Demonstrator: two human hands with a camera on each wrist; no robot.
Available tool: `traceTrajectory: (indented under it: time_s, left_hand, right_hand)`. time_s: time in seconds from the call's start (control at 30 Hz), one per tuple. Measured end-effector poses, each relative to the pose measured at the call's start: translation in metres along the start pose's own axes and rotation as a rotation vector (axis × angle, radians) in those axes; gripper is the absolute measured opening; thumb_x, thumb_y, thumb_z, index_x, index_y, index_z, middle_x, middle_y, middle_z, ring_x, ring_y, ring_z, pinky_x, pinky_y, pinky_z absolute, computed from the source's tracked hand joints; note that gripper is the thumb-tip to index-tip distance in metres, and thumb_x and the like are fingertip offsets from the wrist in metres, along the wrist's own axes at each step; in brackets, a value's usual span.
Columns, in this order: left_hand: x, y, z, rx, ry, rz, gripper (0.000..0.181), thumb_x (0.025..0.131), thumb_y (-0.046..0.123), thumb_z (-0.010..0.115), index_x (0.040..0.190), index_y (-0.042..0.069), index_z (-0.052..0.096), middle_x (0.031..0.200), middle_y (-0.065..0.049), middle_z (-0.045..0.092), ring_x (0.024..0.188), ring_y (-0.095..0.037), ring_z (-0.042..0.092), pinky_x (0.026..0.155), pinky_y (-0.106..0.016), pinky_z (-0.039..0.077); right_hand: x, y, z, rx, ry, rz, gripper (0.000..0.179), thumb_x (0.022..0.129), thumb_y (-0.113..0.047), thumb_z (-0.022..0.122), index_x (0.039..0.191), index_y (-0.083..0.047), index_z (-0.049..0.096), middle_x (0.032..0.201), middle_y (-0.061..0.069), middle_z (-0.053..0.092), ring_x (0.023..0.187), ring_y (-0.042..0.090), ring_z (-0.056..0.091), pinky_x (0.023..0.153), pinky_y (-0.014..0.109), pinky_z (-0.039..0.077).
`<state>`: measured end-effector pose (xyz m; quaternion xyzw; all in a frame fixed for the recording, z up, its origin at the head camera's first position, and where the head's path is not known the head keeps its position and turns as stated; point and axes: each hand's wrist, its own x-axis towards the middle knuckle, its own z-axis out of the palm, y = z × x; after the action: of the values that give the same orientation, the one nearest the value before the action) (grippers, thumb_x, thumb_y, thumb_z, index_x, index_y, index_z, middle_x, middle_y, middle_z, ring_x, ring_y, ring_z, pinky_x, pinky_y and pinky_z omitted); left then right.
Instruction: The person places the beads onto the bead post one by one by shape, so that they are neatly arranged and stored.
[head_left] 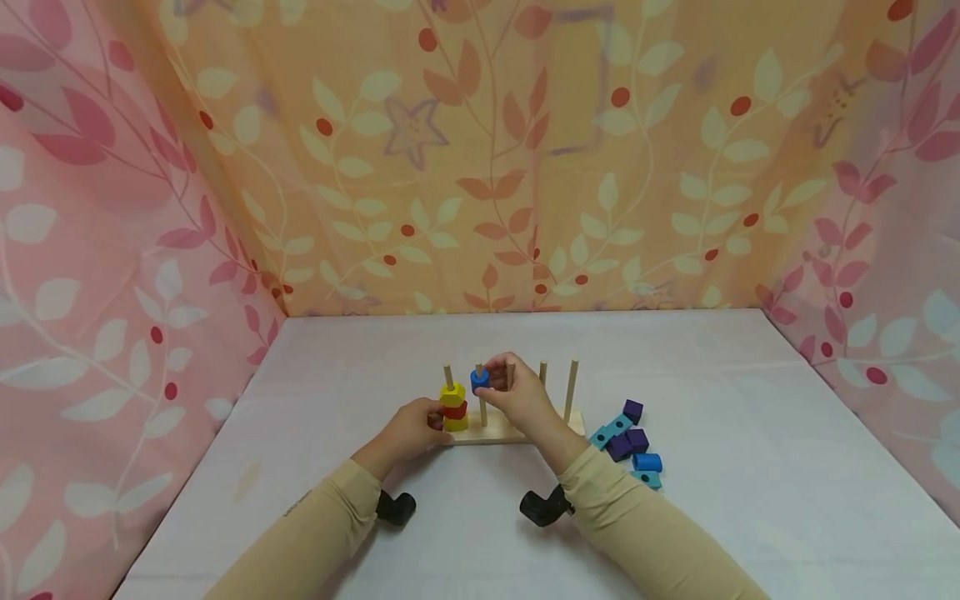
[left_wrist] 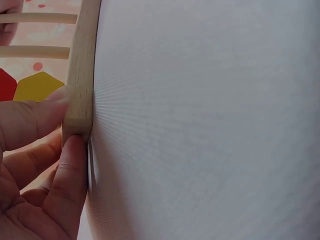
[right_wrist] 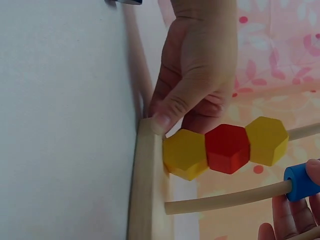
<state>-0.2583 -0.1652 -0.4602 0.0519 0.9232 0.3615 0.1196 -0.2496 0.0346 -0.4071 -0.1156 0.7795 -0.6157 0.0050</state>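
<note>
Blue block (head_left: 480,382): pinched by right hand (head_left: 522,402), threaded near top of second peg (head_left: 483,412) from left. Wooden pegboard (head_left: 491,435): five upright pegs (head_left: 572,392), lying flat; left hand (head_left: 408,429) grips left end. Leftmost peg (head_left: 448,376) bears hexagonal block stack (head_left: 454,411): yellow, red, yellow.

Upright pegs (head_left: 572,392) bar a low sideways pass; tabletop (head_left: 465,517) in front of the base (head_left: 495,432) leaves room.

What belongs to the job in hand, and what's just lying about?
Likely job:
wooden peg stand, gripped by the left hand
blue cylinder in the right hand
yellow blocks and red block, stacked

Lying about, perhaps same set:
purple cubes
teal blocks
loose blue cylinder
</note>
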Motion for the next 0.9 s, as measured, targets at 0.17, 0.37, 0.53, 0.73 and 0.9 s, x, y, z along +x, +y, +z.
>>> traceTrajectory:
  time_s: [0.17, 0.37, 0.53, 0.73, 0.9]
  left_hand:
    - [0.0, 0.001, 0.0, -0.009, -0.001, -0.016, 0.042, 0.071, 0.017, 0.078, 0.11, 0.01, 0.064, 0.093, -0.002, 0.055, 0.084, -0.02, 0.05, 0.079, -0.035, 0.046]
    - [-0.001, 0.002, -0.001, -0.015, -0.001, -0.022, 0.041, 0.071, 0.016, 0.078, 0.109, 0.01, 0.063, 0.093, -0.003, 0.055, 0.084, -0.02, 0.05, 0.077, -0.034, 0.046]
    - [-0.002, 0.005, -0.002, -0.003, 0.013, -0.01, 0.04, 0.071, 0.015, 0.078, 0.108, 0.01, 0.064, 0.092, -0.003, 0.055, 0.083, -0.019, 0.05, 0.076, -0.033, 0.046]
    - [-0.003, 0.005, -0.002, 0.002, 0.011, -0.008, 0.042, 0.071, 0.015, 0.078, 0.11, 0.008, 0.063, 0.094, -0.003, 0.056, 0.084, -0.019, 0.051, 0.076, -0.033, 0.047]
    - [-0.003, 0.004, -0.001, 0.001, 0.012, -0.016, 0.043, 0.072, 0.016, 0.078, 0.111, 0.008, 0.063, 0.095, -0.003, 0.056, 0.085, -0.019, 0.052, 0.079, -0.034, 0.047]
  right_hand:
    - [-0.001, 0.012, 0.003, -0.033, 0.006, 0.023, 0.026, 0.079, -0.01, 0.071, 0.099, -0.006, 0.055, 0.093, 0.006, 0.062, 0.086, 0.018, 0.06, 0.081, 0.033, 0.049]
    - [-0.002, 0.03, 0.007, -0.037, 0.016, 0.062, 0.026, 0.076, -0.009, 0.073, 0.096, -0.004, 0.057, 0.094, 0.008, 0.064, 0.093, 0.023, 0.06, 0.088, 0.041, 0.043]
    - [-0.002, 0.035, 0.009, -0.043, 0.015, 0.078, 0.025, 0.076, -0.008, 0.073, 0.095, -0.005, 0.057, 0.093, 0.007, 0.064, 0.092, 0.022, 0.061, 0.086, 0.04, 0.045]
    - [-0.004, 0.038, 0.01, -0.036, -0.001, 0.088, 0.026, 0.077, -0.006, 0.072, 0.097, -0.003, 0.055, 0.093, 0.008, 0.062, 0.085, 0.02, 0.061, 0.078, 0.032, 0.05]
    - [-0.007, 0.043, 0.011, -0.055, -0.002, 0.107, 0.028, 0.076, -0.002, 0.071, 0.098, -0.003, 0.054, 0.094, 0.008, 0.06, 0.085, 0.018, 0.06, 0.079, 0.031, 0.049]
